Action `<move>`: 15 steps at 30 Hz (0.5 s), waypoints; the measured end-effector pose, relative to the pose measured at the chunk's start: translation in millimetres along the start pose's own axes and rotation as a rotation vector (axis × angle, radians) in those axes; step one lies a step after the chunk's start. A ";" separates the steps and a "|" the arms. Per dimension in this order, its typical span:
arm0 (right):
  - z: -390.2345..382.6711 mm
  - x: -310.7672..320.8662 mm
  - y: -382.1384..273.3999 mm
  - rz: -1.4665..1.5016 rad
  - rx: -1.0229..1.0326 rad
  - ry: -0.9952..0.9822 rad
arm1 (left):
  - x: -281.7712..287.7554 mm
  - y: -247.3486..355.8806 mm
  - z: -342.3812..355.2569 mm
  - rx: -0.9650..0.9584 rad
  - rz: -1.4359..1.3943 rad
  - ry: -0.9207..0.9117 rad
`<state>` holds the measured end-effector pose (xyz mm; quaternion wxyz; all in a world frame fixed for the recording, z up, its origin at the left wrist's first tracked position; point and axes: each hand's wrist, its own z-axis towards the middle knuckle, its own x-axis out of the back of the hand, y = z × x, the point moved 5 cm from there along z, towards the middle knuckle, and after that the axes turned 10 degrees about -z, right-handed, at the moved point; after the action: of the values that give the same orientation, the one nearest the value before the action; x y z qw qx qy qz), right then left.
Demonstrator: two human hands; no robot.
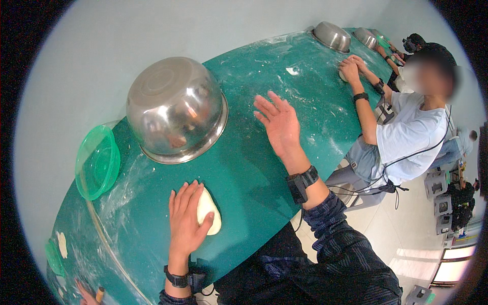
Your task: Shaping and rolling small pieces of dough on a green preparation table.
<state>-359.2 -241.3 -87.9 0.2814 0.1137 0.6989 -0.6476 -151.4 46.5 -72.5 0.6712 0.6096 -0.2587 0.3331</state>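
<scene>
A piece of pale dough [207, 216] lies on the green table in front of me. My left hand [188, 216] rests against its left side and partly over it, fingers stretched forward and slightly spread, the thumb bent across the near part. Part of the dough is hidden under that hand. Raised above the table to the right, my right hand [278, 124] has its fingers extended and apart, holding nothing. Just beyond the dough, a large steel bowl [173, 101] sits upside down.
Flour smears the green table [244, 203]. A translucent green basin [99, 165] stands at the left, with a seam or strip [104, 239] in front of it. At the right, a person in a white shirt [409, 132] works dough near more steel bowls [331, 36]. Another person's hand [86, 294] shows lower left.
</scene>
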 end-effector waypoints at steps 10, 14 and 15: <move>0.6 21.9 -44.9 -0.800 0.691 0.194 | -1.0 -0.9 -0.3 -0.018 0.004 0.012; 18.0 33.3 -28.6 -0.640 0.137 -0.344 | 0.8 2.3 0.2 -0.023 -0.003 0.024; 10.2 26.5 -14.8 -0.629 -0.149 -0.745 | 1.0 2.7 0.6 -0.022 -0.003 0.025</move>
<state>-386.1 -258.6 -89.8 0.3102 -0.3626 0.5957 -0.6460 -152.8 46.1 -69.9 0.6814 0.5984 -0.2528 0.3371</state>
